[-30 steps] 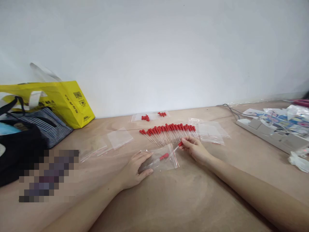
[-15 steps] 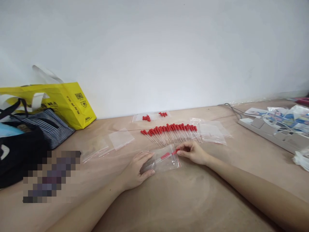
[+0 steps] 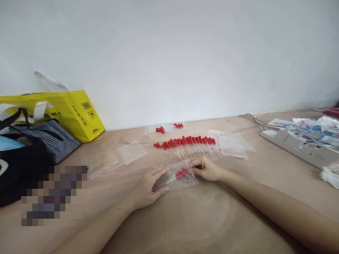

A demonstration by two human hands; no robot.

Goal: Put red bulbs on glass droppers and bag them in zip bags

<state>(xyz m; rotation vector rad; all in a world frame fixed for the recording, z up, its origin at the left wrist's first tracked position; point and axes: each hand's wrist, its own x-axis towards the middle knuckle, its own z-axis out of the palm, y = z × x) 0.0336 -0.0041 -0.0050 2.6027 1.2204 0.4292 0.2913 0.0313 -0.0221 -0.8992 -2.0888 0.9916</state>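
A small clear zip bag (image 3: 178, 177) lies flat on the tan table (image 3: 201, 218) between my hands, with two red-capped droppers (image 3: 180, 173) inside it. My left hand (image 3: 149, 183) rests flat on the bag's left end, pressing it down. My right hand (image 3: 207, 168) has its fingertips pinched at the bag's open right edge. Just beyond the bag lies a row of several red-capped glass droppers (image 3: 186, 145).
Empty clear zip bags lie at the left (image 3: 131, 152) and right (image 3: 234, 145) of the row, and filled bags (image 3: 165, 129) by the wall. A yellow bag (image 3: 69, 111) and striped dark bag (image 3: 37, 141) stand left. A power strip (image 3: 296, 146) and wrapped packets (image 3: 317, 130) lie right.
My right hand brought a second dropper from the row down to the bag and slid it in beside the first. My left hand stayed pressed on the bag.
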